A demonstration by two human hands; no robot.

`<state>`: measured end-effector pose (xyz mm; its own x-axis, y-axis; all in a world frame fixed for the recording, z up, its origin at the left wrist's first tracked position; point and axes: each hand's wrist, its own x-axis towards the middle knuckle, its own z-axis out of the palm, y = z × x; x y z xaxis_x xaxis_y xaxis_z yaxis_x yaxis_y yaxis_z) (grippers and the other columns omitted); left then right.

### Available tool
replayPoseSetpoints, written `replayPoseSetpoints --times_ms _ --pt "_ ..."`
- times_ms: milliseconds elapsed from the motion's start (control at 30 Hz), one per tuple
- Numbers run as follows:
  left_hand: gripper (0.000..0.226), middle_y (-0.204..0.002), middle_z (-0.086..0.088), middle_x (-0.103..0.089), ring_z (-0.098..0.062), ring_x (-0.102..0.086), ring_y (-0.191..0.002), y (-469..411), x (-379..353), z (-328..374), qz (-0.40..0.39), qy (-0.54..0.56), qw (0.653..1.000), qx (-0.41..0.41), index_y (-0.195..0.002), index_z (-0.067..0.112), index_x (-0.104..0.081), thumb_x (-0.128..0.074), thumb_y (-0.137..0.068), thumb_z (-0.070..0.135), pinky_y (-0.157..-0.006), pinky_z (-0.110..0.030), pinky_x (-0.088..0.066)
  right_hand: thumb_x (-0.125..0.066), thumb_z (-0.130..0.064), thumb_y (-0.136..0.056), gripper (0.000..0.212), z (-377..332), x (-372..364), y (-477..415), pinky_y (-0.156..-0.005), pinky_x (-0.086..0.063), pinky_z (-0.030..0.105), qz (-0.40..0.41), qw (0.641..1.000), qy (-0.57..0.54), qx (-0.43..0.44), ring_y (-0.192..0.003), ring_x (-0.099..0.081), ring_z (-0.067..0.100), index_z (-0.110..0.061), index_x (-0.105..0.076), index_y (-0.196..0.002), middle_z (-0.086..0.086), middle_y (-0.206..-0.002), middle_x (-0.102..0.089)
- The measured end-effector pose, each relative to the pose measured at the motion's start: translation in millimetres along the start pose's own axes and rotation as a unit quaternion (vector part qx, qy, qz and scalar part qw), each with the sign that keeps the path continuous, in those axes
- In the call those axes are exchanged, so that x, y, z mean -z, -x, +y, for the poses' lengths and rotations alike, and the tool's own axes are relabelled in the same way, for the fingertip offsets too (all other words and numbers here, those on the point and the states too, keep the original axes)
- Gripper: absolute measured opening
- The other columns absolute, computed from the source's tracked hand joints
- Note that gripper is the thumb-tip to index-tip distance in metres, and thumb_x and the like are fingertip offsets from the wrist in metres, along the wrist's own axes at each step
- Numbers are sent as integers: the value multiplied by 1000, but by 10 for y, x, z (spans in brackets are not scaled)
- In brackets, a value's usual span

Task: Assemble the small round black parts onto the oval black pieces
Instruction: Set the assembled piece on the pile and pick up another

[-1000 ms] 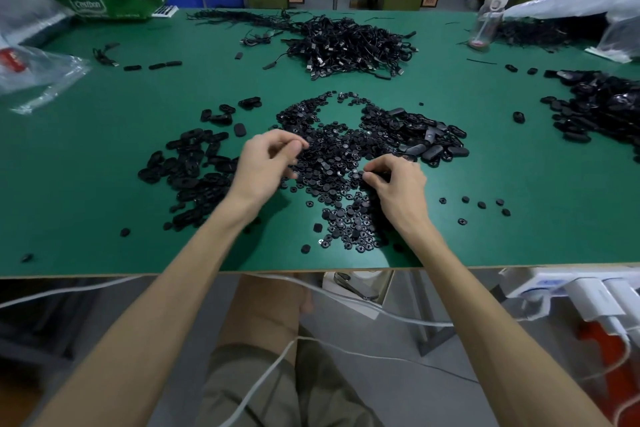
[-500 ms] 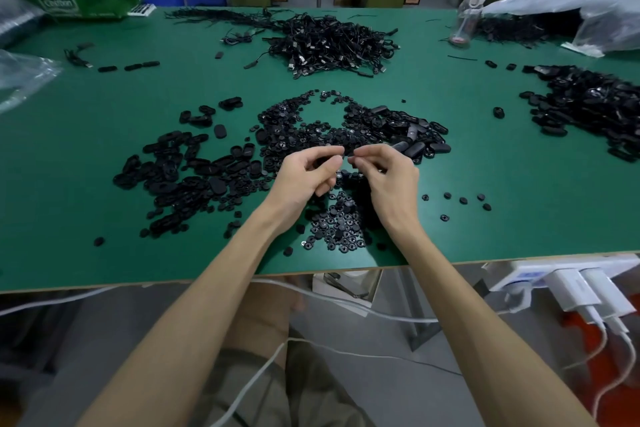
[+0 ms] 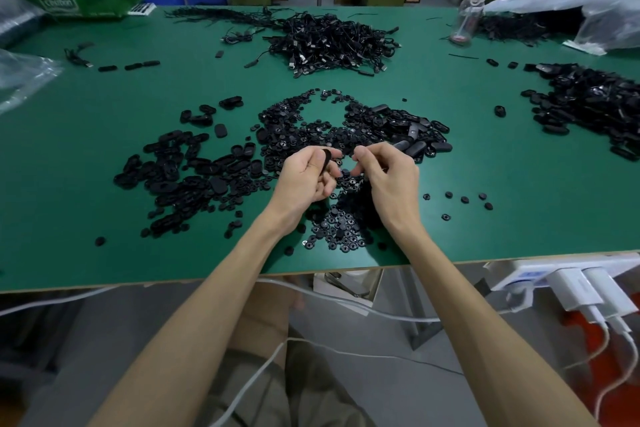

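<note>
1. Green table (image 3: 69,218): a heap of oval black pieces (image 3: 194,177) is spread loosely at the left, most of them lying flat
2. Left hand (image 3: 304,184) is raised just above the heaps. Its thumb and fingers are clamped on one held oval piece (image 3: 325,160), which is presented edge-on and gripped near its rim
3. Right hand (image 3: 388,180) is held just beside the left, with the fingertips of both nearly touching. Its thumb and forefinger are drawn together as for a pinch. Whether a round part is held between them cannot be told, since anything there is too small and dark against the heap below
4. A heap of small round black parts (image 3: 332,229) is spread beneath and between both hands, reaching towards the near table edge. A few stray round parts (image 3: 464,199) are scattered to its right, well apart from each other
5. A far heap (image 3: 595,104) of black parts is noted at the right edge. Their kind is not made out
6. Handling (judged, not measured): both parts are taken to be light, stiff moulded plastic, smooth and so easily fumbled. The oval is best held by its long edges so that its face is left free. The round part is best pinched by its rim at the fingertips and pressed in squarely. A dropped part would be lost among the heap but is unlikely to be damaged
</note>
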<state>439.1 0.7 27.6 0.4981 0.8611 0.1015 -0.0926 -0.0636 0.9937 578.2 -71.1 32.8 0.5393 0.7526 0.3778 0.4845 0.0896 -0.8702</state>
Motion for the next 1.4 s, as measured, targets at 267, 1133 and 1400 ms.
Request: replayPoseSetpoints --times_ms 267,1133,1400 --pt "35 -99 -13 -66 -18 -65 -70 -21 4 -18 -10 -1 1000 -5 -137 1 -50 -38 -106 -8 -50 -23 -43 -62 -16 -103 14 -32 6 21 -74 -53 28 -49 999 -14 11 -77 -69 15 -10 -74 -101 0 -78 -73" --pt "39 -70 -4 -56 -1 -48 -54 29 -15 32 2 -73 997 -2 -145 6 -56 -57 -105 8 -52 -16 -40 -66 -14 -100 8 -25 3 7 -83 -51 23 -44 998 -1 37 -87 -66 6 -13 -73 -100 -8 -92 -73" --pt "45 -92 -14 -70 -8 -57 -59 21 9 35 11 -110 994 -13 -147 5 -53 -47 -103 -7 -73 -24 -53 -67 -11 -98 15 -14 -5 4 -84 -54 29 -50 998 12 32 -87 -67 11 -16 -75 -109 -5 -92 -73"
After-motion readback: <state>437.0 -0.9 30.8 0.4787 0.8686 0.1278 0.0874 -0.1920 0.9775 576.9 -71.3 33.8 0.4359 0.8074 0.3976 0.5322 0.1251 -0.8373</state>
